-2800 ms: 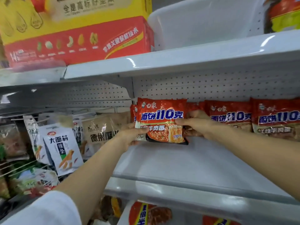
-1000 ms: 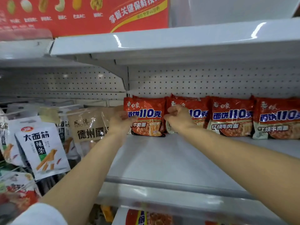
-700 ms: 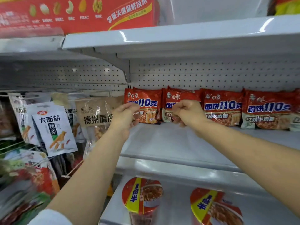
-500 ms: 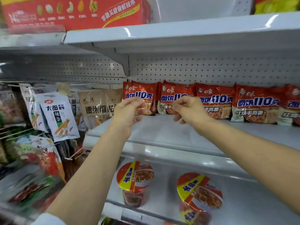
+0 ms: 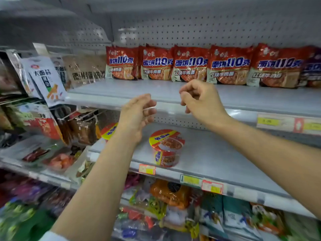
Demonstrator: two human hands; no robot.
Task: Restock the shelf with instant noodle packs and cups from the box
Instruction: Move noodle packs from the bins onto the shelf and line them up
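1. Left hand: raised in front of the grey metal upper shelf, fingers loosely bent and relaxed, holding nothing, touching nothing.
2. Right hand: raised just beside the left but apart from it, fingers curled inward toward the palm, nothing visible in the grasp; clear of the packs behind.
3. Red crinkly plastic instant noodle packs: five in a row at the back of the upper shelf, standing upright and leaning against the white perforated back panel. Printed fronts facing outward, blue band with white lettering across the middle, edges touching or slightly overlapping. Roughly rectangular, long axis running side to side along the shelf.
4. Purple-toned pack: at the far right end of the row, partly cut off by the frame edge.
5. Round instant noodle cup with red and yellow lid: upright on the grey lower shelf, wrapped in glossy clear film, lid facing up.
6. Second cup: to the left on the same shelf, mostly hidden behind the left forearm.
7. White hanging snack bags: on hooks to the left of the shelves, flat and glossy, blurred.
8. Yellow and red price tags: on the shelf's front rail.
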